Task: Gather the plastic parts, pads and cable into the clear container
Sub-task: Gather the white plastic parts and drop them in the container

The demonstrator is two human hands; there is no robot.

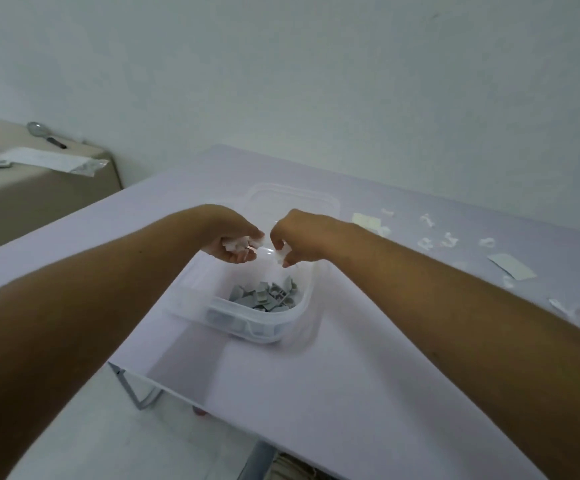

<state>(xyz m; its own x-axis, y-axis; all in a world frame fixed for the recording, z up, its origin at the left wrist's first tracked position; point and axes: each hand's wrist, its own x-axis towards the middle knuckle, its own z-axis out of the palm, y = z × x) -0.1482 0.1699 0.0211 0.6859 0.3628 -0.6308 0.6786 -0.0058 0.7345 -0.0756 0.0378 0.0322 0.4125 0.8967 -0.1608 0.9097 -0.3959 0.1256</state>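
Fingers of the left hand [235, 242] curl up around a small heap of white plastic parts [238, 244] that sit in the palm. Fingertips of the right hand [299, 240] pinch one more white plastic piece [281, 256], and the two hands are very near each other. Both hands hang right over the clear container [247, 323], which sits in the middle of the pale purple table [316, 393]. Inside the container lies a pile of grey plastic parts [268, 294]. Just past the hands, at 12 o'clock, is a clear lid [295, 197], lying flat on the table. Out at 2 o'clock from the container more small white parts [449, 240] are spread over the table, well apart from it. Two pale flat pads [512, 266] lie near them, though they are blurry and might be bits of paper. Far off at 10 o'clock, a magnifying glass [41, 133] and a paper sheet [44, 159] rest on a brown box [22, 199].
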